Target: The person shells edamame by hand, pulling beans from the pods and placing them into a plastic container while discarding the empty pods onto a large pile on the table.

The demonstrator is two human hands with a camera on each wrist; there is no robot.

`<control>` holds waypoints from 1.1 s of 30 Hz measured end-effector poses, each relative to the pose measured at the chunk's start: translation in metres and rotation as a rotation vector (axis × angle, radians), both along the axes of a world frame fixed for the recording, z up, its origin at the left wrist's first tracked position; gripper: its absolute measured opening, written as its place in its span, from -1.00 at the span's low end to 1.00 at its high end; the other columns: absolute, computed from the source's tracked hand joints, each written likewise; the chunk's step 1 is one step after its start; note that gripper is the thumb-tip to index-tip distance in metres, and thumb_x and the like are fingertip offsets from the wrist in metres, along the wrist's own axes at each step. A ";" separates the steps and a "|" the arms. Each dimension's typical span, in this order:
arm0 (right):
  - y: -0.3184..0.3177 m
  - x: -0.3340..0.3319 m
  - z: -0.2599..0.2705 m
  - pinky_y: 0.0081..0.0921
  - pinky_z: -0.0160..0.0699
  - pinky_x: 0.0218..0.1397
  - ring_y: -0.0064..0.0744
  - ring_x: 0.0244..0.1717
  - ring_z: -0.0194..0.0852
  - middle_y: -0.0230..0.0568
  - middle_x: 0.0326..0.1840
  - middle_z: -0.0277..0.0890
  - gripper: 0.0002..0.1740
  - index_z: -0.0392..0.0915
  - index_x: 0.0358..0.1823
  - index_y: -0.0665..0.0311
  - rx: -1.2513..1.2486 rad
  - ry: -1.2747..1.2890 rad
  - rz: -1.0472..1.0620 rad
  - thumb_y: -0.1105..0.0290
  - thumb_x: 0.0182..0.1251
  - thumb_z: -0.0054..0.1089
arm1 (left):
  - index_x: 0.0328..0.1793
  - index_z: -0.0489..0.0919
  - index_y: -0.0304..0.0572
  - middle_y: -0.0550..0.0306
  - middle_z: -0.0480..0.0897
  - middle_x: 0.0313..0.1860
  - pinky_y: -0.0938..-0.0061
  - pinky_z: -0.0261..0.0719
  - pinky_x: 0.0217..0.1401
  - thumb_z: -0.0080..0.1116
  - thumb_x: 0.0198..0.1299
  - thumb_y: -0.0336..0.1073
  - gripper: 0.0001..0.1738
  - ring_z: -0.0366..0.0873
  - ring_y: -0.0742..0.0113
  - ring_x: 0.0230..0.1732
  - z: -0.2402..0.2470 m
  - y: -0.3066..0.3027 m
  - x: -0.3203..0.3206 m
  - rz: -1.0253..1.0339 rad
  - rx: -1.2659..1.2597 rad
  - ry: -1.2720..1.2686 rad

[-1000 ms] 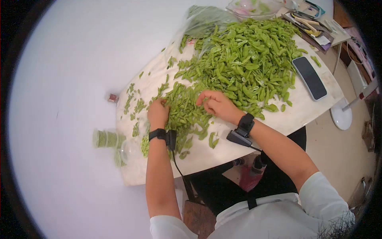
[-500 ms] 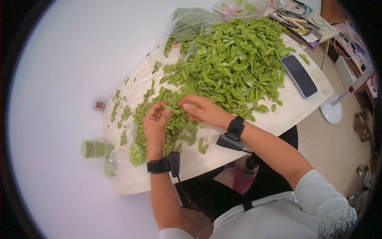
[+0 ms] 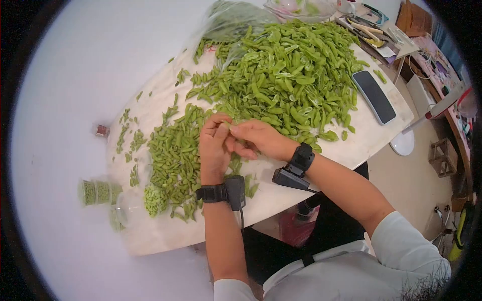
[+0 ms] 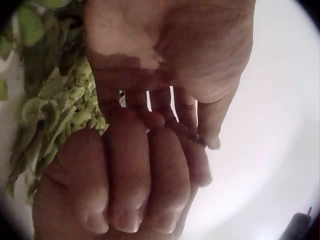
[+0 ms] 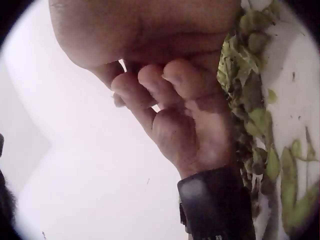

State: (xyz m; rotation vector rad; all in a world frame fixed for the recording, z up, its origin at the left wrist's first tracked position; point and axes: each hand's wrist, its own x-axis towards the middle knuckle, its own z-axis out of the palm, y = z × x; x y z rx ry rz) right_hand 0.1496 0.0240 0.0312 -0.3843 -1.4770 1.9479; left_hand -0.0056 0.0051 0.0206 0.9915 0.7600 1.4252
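Over white table (image 3: 361, 140) | our left hand (image 3: 215, 148), right hand (image 3: 258, 139) pinch one slim green pod (image 3: 227, 124) | hard squeeze may flick it floorward

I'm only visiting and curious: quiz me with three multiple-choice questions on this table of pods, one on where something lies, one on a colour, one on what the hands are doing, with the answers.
1. Where does the phone lie?
A. Buried under the pods
B. On the table, to the right of the pod pile
C. On the floor

2. What colour are the pods in the pile?
A. Red
B. Green
C. Purple

3. How do the left hand and the right hand stand?
A. Flat on the table, far apart
B. One holds the phone
C. Fingertips together, pinching a pod

Answers:
1 B, since the phone lies on bare tabletop beside the heap.
2 B, since every pod in the head view is green.
3 C, since the head view shows the curled fingers meeting on a small green pod.
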 end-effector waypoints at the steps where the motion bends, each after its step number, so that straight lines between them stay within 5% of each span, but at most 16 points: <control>1: 0.000 -0.001 -0.003 -0.67 0.03 -0.68 -0.68 -0.78 0.01 -0.52 -0.80 0.10 -0.50 0.34 -0.55 0.21 -0.066 0.046 0.062 0.02 0.48 -0.24 | -0.11 0.49 -0.26 0.26 0.51 -0.30 0.63 0.41 -0.25 0.01 0.31 -0.36 -0.87 0.42 0.55 -0.32 -0.001 -0.001 0.000 -0.022 -0.006 -0.025; 6: 0.007 0.001 -0.010 -0.67 -0.04 -0.69 -0.67 -0.78 -0.06 -0.53 -0.80 0.04 -0.52 0.30 -0.55 0.19 -0.352 0.196 0.336 0.04 0.48 -0.24 | -0.21 0.49 -0.23 0.27 0.47 -0.33 0.64 0.41 -0.27 0.06 0.28 -0.40 -0.94 0.40 0.55 -0.33 -0.009 -0.003 0.005 0.006 -0.032 -0.091; 9: 0.004 -0.003 -0.010 -0.67 -0.05 -0.69 -0.67 -0.78 -0.05 -0.52 -0.78 0.07 -0.54 0.28 -0.54 0.17 -0.274 0.113 0.234 0.04 0.48 -0.22 | -0.27 0.46 -0.20 0.24 0.47 -0.28 0.60 0.39 -0.20 0.11 0.27 -0.21 -0.79 0.39 0.49 -0.30 -0.012 -0.002 0.000 0.041 0.177 -0.024; 33: 0.000 -0.008 -0.017 -0.67 0.01 -0.67 -0.68 -0.74 0.01 -0.53 -0.73 0.10 -0.58 0.31 -0.48 0.18 -0.182 0.079 0.035 0.06 0.47 -0.18 | -0.41 0.40 -0.25 0.24 0.39 -0.42 0.68 0.31 -0.26 0.18 0.16 -0.50 -0.82 0.31 0.54 -0.37 -0.001 -0.009 0.014 0.412 0.305 0.252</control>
